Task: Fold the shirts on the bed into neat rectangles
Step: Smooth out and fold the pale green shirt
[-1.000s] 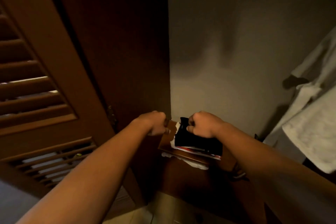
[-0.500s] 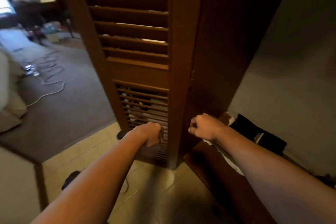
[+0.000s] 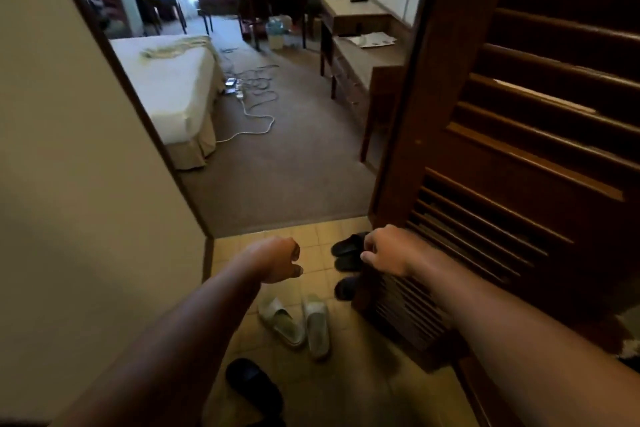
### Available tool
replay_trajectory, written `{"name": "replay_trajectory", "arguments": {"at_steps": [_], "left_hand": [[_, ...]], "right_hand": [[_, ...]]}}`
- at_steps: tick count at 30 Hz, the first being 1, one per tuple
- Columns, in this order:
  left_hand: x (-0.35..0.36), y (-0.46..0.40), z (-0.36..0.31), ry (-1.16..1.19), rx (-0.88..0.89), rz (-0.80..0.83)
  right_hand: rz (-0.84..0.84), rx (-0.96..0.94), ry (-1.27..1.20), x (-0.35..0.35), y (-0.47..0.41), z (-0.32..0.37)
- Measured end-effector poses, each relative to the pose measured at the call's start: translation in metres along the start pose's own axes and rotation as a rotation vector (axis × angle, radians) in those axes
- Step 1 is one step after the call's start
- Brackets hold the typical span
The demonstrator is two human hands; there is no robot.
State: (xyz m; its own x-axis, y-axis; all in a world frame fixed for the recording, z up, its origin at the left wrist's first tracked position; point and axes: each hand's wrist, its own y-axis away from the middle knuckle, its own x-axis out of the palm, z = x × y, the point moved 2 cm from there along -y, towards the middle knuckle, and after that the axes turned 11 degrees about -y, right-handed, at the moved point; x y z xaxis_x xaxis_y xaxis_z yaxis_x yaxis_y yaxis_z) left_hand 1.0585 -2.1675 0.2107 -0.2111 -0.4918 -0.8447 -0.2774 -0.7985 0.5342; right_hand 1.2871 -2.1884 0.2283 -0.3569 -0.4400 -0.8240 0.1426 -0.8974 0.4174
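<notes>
The white bed [image 3: 166, 90] stands in the room ahead on the left, seen through the doorway. A pale crumpled cloth [image 3: 176, 47] lies on its far part; whether it is a shirt is unclear. My left hand [image 3: 280, 260] and my right hand [image 3: 384, 250] are stretched out in front of me over the tiled entry floor. Both have loosely curled fingers and hold nothing. My right hand is just in front of the lower edge of the louvred wooden door [image 3: 519, 156].
Pale slippers [image 3: 298, 322], black sandals [image 3: 346, 253] and a black shoe [image 3: 252, 381] lie on the tiles. White cables [image 3: 252, 104] trail across the carpet beside the bed. A wooden desk [image 3: 367, 55] lines the right wall. A cream wall [image 3: 69, 149] closes the left.
My view has swung left from the closet shelf with the folded dark clothes to the room and bed. Both hands let go of the clothes and now hold nothing.
</notes>
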Motion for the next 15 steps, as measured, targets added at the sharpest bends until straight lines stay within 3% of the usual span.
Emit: {"name": "replay_trajectory", "arguments": {"at_steps": [5,15], "left_hand": [[-0.029,-0.024,0.085,0.07,-0.057,-0.002],[-0.069,-0.095,0.188,0.148,-0.038,-0.058]], "right_hand": [[-0.01,-0.065,0.007,-0.004,-0.08,0.07],[0.004,-0.201,0.072,-0.031,-0.225,0.147]]}}
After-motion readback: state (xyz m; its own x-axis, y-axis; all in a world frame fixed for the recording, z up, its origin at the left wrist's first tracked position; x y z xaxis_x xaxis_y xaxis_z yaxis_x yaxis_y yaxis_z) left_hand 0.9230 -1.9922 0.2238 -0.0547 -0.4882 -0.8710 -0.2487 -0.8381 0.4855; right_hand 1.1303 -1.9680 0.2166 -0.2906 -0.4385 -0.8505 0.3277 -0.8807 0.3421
